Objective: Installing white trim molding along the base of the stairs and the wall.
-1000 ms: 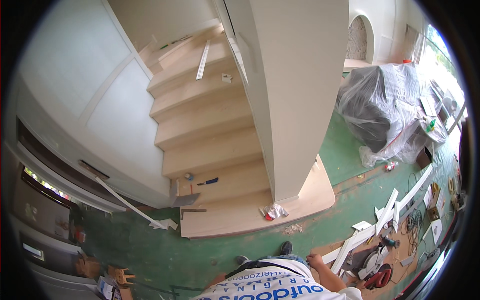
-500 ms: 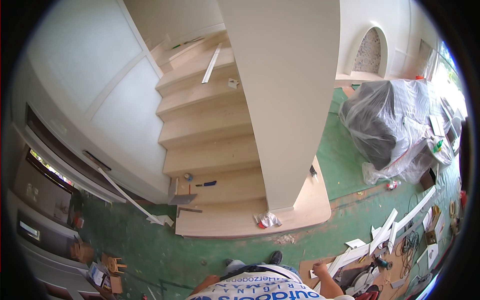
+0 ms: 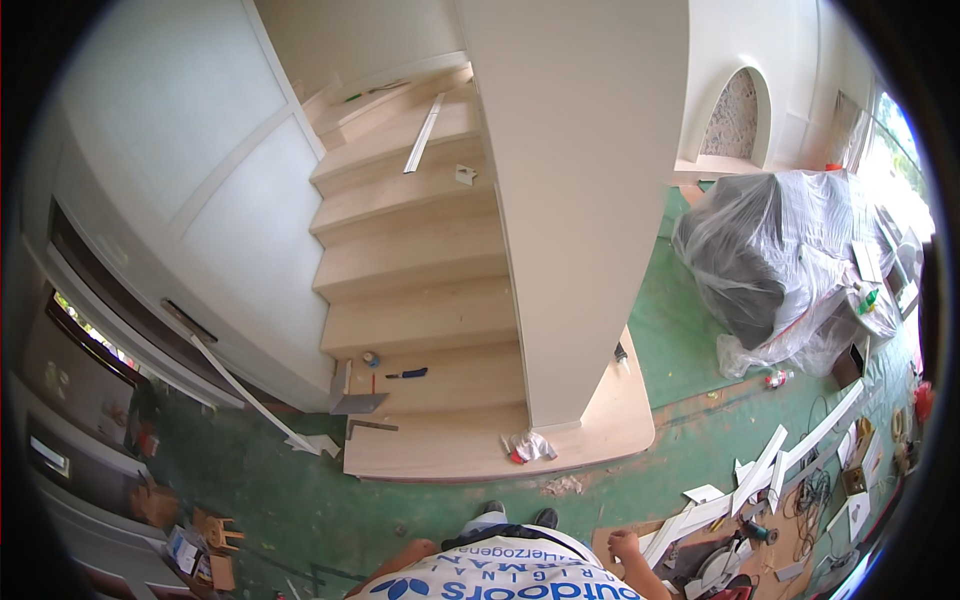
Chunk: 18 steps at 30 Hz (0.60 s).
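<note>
My left hand (image 3: 415,551) hangs beside my white shirt over the green floor covering, its fingers too small and hidden to read. My right hand (image 3: 622,543) hangs at my right side, fingers curled closed, near long white trim pieces (image 3: 755,470) and a mitre saw (image 3: 715,568) lying on cardboard. In front of me, the pale step platform (image 3: 480,455) carries a crumpled white-and-red bundle (image 3: 528,447) and an L-shaped square (image 3: 372,423). On the step above lie a blue-handled tool (image 3: 407,373), a small tub (image 3: 370,359) and a grey flat sheet (image 3: 358,403).
Stairs (image 3: 410,250) rise ahead between a white panelled wall (image 3: 165,140) and a wide column (image 3: 570,200). Plastic-covered furniture (image 3: 760,260) stands at right. A long white strip (image 3: 240,385) leans at left. Cables (image 3: 805,515), a green grinder (image 3: 760,530) and boxes (image 3: 185,555) lie low at either side.
My view has tilted a little, so the stairs and covered furniture appear slightly lower than a second ago. My feet have shifted slightly; both hands remain down by my sides.
</note>
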### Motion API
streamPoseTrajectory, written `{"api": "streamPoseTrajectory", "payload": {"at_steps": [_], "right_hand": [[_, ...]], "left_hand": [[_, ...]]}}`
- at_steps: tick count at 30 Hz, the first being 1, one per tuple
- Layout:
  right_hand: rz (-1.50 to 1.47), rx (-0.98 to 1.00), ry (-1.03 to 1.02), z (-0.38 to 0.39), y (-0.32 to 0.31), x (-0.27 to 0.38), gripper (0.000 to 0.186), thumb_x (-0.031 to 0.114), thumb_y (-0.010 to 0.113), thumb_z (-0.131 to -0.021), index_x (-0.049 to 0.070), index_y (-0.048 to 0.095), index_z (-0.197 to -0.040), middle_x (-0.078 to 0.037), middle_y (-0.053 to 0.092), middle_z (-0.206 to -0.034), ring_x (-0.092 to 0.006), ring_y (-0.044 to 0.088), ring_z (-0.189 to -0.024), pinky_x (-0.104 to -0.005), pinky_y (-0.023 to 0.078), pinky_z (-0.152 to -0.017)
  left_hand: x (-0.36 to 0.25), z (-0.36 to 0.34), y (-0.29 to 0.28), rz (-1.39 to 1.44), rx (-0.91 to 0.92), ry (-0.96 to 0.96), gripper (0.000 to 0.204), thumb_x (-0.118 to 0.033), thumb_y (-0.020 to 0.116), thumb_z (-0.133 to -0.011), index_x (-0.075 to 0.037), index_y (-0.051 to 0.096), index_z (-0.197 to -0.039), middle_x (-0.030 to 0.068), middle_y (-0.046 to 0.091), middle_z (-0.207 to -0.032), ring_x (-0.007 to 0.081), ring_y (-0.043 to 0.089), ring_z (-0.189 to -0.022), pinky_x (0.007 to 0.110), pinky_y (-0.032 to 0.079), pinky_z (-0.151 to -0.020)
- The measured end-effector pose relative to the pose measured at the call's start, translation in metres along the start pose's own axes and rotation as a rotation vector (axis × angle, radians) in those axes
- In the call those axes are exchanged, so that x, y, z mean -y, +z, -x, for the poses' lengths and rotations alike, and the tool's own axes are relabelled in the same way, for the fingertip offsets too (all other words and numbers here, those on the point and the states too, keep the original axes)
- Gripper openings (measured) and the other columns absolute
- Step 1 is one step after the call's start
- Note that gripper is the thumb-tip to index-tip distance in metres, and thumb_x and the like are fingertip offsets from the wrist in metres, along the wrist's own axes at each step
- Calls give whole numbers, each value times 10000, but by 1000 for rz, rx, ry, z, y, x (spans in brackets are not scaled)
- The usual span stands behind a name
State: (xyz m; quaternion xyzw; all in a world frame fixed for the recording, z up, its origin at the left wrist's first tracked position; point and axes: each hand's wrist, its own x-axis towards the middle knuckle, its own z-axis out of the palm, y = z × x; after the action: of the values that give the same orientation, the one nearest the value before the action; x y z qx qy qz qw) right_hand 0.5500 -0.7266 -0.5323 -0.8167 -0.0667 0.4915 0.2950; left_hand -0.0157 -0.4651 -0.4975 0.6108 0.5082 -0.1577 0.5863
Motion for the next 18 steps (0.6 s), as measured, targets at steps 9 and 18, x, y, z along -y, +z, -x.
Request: {"api": "streamPoseTrajectory", "payload": {"at_steps": [9,18], "right_hand": [[473,-212,-152,-20,15,-81,255,265,684,-875,60,760,-1006,-123,763,-856,-226,743,-725,-387,598,-658],[226,-229,-108,56,56,13,349,325,653,-850,93,789,-1073,-184,757,-1085,-368,716,-1023,-447,563,-936]], "left_hand": [[-86,10,-39,103,-204,-54,313,-291,664,-960,-14,768,-1061,82,749,-873,173,685,-802,326,541,-757],[-123,-40,-72,-289,69,167,266,-223,643,-970,-27,771,-1096,81,751,-875,175,694,-812,325,548,-767]]}}
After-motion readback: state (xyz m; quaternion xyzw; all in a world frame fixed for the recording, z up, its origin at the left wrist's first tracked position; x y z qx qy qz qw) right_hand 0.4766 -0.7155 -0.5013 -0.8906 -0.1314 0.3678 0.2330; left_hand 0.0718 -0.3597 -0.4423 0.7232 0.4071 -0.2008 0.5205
